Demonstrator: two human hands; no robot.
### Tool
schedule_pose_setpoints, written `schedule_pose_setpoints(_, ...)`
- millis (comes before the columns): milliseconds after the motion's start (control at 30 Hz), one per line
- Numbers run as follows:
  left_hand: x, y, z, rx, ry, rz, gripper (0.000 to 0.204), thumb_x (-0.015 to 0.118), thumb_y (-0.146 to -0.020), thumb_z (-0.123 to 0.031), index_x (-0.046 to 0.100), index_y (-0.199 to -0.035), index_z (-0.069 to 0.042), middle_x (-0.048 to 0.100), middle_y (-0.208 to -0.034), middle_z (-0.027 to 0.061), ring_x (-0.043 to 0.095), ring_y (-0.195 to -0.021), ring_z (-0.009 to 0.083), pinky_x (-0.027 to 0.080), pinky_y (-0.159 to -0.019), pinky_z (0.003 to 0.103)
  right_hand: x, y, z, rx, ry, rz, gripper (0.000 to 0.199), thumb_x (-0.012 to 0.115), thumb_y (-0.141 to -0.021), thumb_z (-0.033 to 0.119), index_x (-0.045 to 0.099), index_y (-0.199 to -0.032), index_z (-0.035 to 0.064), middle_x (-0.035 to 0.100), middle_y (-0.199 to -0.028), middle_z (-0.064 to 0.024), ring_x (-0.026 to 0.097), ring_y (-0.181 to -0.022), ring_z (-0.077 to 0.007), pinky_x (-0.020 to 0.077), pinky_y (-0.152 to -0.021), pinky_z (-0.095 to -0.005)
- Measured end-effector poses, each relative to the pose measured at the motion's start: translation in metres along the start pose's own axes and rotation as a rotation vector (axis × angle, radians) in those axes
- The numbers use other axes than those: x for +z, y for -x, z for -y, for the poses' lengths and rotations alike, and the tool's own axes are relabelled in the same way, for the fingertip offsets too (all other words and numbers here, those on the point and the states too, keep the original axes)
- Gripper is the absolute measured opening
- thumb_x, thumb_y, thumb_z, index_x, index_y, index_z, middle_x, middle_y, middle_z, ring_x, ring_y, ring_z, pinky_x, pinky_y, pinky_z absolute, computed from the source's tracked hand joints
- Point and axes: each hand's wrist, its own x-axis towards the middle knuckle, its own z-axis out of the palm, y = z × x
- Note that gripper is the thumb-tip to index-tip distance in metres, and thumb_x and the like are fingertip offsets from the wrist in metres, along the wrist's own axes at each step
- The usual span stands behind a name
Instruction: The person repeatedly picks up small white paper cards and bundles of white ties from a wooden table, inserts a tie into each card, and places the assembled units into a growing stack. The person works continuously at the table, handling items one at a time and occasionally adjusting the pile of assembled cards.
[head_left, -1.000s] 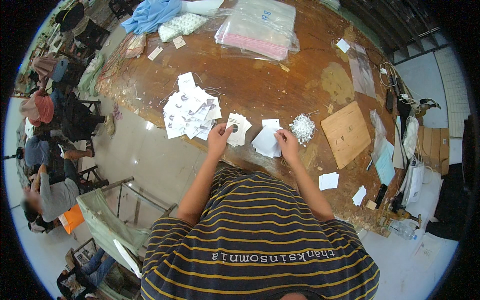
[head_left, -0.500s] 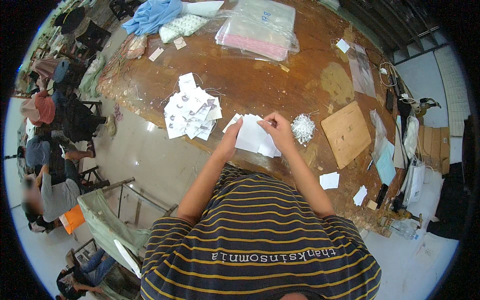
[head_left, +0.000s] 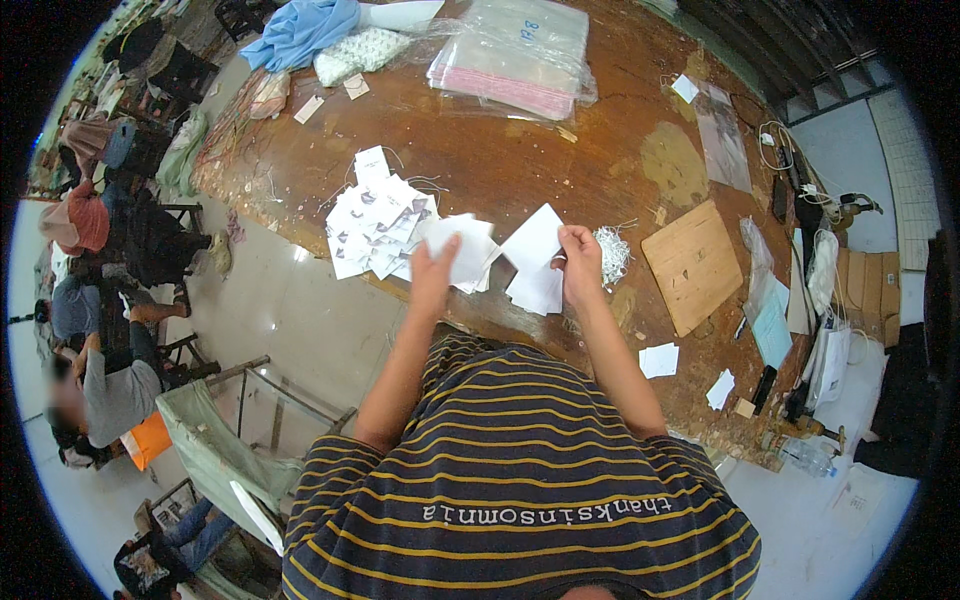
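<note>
Near the table's front edge, my left hand (head_left: 432, 272) grips a small fan of white cards (head_left: 470, 248) between thumb and fingers. My right hand (head_left: 582, 262) pinches a single white card (head_left: 534, 236) at its edge. Below that card lie more white cards (head_left: 538, 292); whether the right hand also holds them I cannot tell. A heap of white printed tags (head_left: 372, 222), some with strings, sits just beyond my left hand. Beside my right hand is a bundle of white strings (head_left: 614, 254), partly hidden by the fingers.
A wooden board (head_left: 692, 268) lies to the right on the brown table (head_left: 520, 165). Loose white cards (head_left: 658, 360) are near the front right edge. Clear plastic bags (head_left: 515, 60) and blue cloth (head_left: 300, 32) lie at the back. Other people sit to the left.
My hands have parted: the left moved left with a fan of cards, towards the tag heap. The right now holds one card out, apart from the left's cards.
</note>
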Motion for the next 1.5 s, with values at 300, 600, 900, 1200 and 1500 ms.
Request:
schedule_pose_setpoints(300, -0.034, -0.004, 0.004, -0.022, 0.134, -0.09, 0.029, 0.065, -0.091, -0.018, 0.06, -0.112, 0.002, 0.066, -0.101, 0.0061, 0.061, -0.086, 0.013, 0.049, -0.077, 0.028, -0.011, -0.029, -0.063, -0.006, 0.462, 0.122, 0.021, 0.067, -0.089, 0.023, 0.063, -0.092, 0.0024, 0.06, -0.069, -0.0009, 0.053, -0.056, -0.0083, 0.0424, -0.051, -0.0257)
schedule_pose_setpoints(600, -0.007, 0.002, 0.011, -0.039, 0.152, 0.087, 0.029, 0.066, -0.09, -0.017, 0.06, -0.112, 0.001, 0.066, -0.102, 0.006, 0.062, -0.088, 0.0121, 0.05, -0.076, 0.028, -0.045, -0.004, -0.047, -0.515, 1.102, -0.157, 0.022, 0.068, -0.084, 0.022, 0.065, -0.09, 0.0013, 0.063, -0.086, -0.0148, 0.06, -0.08, -0.0303, 0.0474, -0.071, -0.0402)
schedule_pose_setpoints(900, -0.001, 0.006, 0.006, -0.011, 0.049, 0.124, 0.027, 0.066, -0.09, -0.019, 0.061, -0.108, 0.001, 0.066, -0.097, 0.0056, 0.062, -0.084, 0.0113, 0.05, -0.075, 0.028, -0.08, -0.044, -0.023, -0.766, 1.629, 0.045, 0.008, 0.059, -0.08, 0.009, 0.061, -0.085, 0.0031, 0.06, -0.088, -0.0131, 0.059, -0.089, -0.0313, 0.0507, -0.077, -0.0409)
schedule_pose_setpoints(1200, 0.002, 0.008, 0.003, -0.008, 0.002, 0.105, 0.027, 0.067, -0.09, -0.018, 0.062, -0.108, 0.002, 0.067, -0.097, 0.0064, 0.061, -0.083, 0.0108, 0.049, -0.073, 0.027, -0.102, -0.035, -0.021, -0.76, 1.665, -0.078, 0.008, 0.056, -0.081, 0.007, 0.061, -0.082, 0.0017, 0.063, -0.083, -0.012, 0.061, -0.082, -0.0288, 0.0506, -0.073, -0.0401)
schedule_pose_setpoints(1500, 0.005, 0.01, 0.004, -0.013, 0.086, 0.122, 0.026, 0.066, -0.09, -0.016, 0.062, -0.109, 0.001, 0.067, -0.097, 0.005, 0.061, -0.084, 0.0104, 0.049, -0.075, 0.027, -0.126, -0.026, 0.033, -0.474, 0.567, -0.456, 0.014, 0.064, -0.086, 0.004, 0.066, -0.099, 0.0002, 0.065, -0.087, -0.0056, 0.059, -0.083, -0.0118, 0.0469, -0.076, -0.0262)
